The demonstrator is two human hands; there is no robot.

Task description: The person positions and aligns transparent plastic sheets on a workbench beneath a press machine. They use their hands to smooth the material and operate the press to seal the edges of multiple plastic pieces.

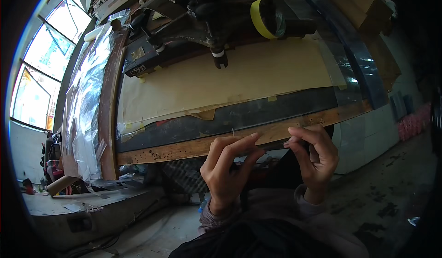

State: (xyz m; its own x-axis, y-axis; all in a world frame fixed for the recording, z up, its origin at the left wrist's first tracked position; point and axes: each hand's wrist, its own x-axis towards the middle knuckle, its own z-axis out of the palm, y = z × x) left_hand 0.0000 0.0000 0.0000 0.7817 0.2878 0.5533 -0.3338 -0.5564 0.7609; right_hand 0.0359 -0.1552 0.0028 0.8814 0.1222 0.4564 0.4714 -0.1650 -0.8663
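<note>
A person's two bare hands rise from the lower middle of the view, sleeves bunched at the wrists. The left hand (225, 170) is curled, its thumb and fingers pinched narrowly on one end of a thin dark strip (271, 143). The right hand (315, 159) pinches the strip's other end between thumb and fingertips, the remaining fingers bent. The strip is slim, flat and dark, roughly level between the two hands, and mostly hidden by the fingers; its material cannot be told. It sits just in front of the near edge of a workbench.

That near edge is a long wooden rail (193, 149), pale brown and speckled with dark spots. Beyond it lies a dark panel (258, 113) running the length of the bench, and past that a broad sheet of tan paper (216, 80) held down with small bits of yellow tape. Crinkled clear plastic film (90, 96) drapes over the bench's left end.

Farther back stands a black machine (202, 23) with a roll of yellow tape (262, 16) beside it. At far left, bright windows (41, 73) let in daylight.
</note>
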